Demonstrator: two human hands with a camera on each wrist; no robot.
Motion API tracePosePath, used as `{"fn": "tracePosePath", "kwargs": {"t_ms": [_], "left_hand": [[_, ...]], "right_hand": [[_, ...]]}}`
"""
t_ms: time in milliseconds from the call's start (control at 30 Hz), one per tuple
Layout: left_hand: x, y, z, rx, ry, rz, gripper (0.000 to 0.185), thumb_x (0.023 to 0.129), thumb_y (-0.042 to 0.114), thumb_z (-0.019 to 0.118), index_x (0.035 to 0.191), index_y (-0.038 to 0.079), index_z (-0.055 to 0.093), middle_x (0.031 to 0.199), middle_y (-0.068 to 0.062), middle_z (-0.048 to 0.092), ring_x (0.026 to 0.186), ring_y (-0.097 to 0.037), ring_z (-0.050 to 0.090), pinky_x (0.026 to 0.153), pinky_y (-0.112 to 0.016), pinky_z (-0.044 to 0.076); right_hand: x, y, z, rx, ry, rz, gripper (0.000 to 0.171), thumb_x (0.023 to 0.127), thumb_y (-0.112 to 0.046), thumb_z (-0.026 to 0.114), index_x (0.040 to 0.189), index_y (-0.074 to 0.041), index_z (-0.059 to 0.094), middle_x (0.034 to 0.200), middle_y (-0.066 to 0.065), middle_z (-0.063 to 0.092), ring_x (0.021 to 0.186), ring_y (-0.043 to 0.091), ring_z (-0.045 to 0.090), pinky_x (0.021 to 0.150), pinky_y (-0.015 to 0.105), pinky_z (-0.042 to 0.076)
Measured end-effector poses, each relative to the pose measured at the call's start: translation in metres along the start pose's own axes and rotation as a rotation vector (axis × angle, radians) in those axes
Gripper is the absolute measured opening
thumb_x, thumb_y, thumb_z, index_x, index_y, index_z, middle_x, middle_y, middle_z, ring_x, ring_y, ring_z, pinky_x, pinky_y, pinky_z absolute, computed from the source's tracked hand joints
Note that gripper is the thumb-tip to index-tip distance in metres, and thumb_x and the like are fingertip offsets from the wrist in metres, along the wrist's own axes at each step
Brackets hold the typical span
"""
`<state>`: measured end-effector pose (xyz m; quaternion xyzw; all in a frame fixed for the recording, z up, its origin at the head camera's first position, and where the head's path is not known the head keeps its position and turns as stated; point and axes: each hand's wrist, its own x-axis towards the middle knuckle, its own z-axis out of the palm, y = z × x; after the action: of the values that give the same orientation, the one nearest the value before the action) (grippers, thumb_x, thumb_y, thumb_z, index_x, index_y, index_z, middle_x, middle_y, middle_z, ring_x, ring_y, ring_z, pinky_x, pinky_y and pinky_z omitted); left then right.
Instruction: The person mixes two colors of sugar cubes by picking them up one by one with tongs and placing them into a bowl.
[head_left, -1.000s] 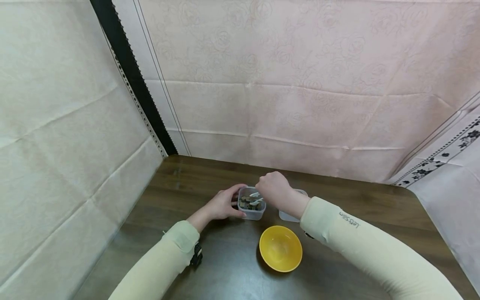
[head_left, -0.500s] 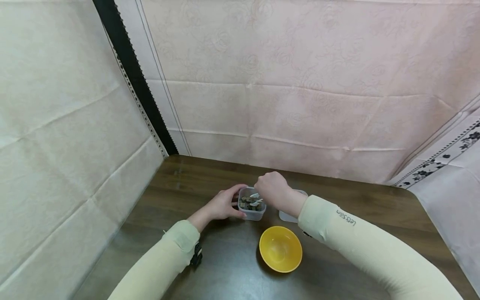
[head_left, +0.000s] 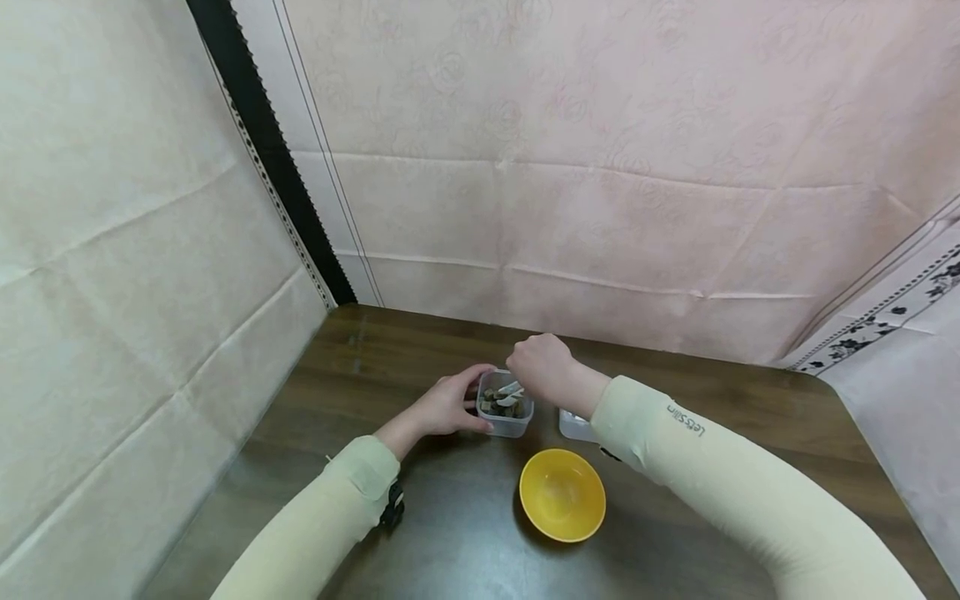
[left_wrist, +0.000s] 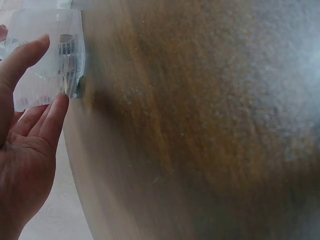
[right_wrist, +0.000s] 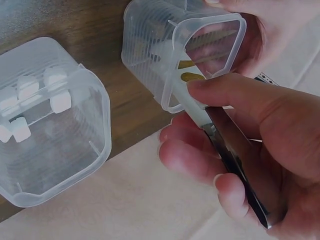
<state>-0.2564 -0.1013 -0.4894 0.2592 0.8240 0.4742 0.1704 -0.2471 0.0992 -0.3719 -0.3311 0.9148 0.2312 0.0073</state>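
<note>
Head view: on the dark, wood-grained tabletop [head_left: 450, 517], the left hand [head_left: 444, 407] has its grip clamped round the clear container [head_left: 508, 427], thumb on the near side and fingers round the far one, seemingly to steady so light a box while the tongs [head_left: 510, 400] reach in. Small, irregular brownish pieces [head_left: 490, 408] lie inside. The right hand [head_left: 546, 372] clamps the tongs, white tips down by the pieces — whether they pinch one, I cannot tell. A second container [head_left: 576, 427] stands just beside, partly under the right sleeve [head_left: 675, 433]; a smooth, glossy yellow bowl [head_left: 562, 497] sits nearer the person.

Left wrist view: thumb and fingers brace the see-through plastic walls — probably lightly, since thin walls would flex.

Right wrist view: thumb and fingers hold the tongs' shiny metal handles. White cubes [right_wrist: 61, 101], soft-edged, lie in the second container.
</note>
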Motion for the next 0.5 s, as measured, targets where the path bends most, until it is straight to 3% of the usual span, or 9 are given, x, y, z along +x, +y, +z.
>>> {"fn": "tracePosePath", "kwargs": {"t_ms": [233, 500], "left_hand": [[-0.0006, 0.0012, -0.0004, 0.008, 0.004, -0.024, 0.090, 0.084, 0.006, 0.092, 0.159, 0.015, 0.043, 0.155, -0.013, 0.054, 0.141, -0.034, 0.056, 0.108, -0.045, 0.056], [0.0018, -0.0005, -0.0006, 0.018, 0.000, -0.026, 0.090, 0.084, 0.006, 0.092, 0.159, 0.016, 0.043, 0.155, -0.012, 0.054, 0.140, -0.032, 0.056, 0.107, -0.042, 0.057]], "right_hand": [[0.0024, 0.0007, -0.0007, 0.023, -0.025, 0.010, 0.016, 0.093, -0.029, 0.084, 0.093, -0.013, 0.081, 0.081, 0.002, 0.074, 0.064, 0.017, 0.064, 0.060, 0.031, 0.063], [0.0079, 0.0031, -0.0042, 0.081, -0.111, 0.030, 0.020, 0.093, -0.031, 0.083, 0.098, -0.011, 0.080, 0.085, 0.004, 0.073, 0.068, 0.019, 0.064, 0.064, 0.034, 0.064]]}}
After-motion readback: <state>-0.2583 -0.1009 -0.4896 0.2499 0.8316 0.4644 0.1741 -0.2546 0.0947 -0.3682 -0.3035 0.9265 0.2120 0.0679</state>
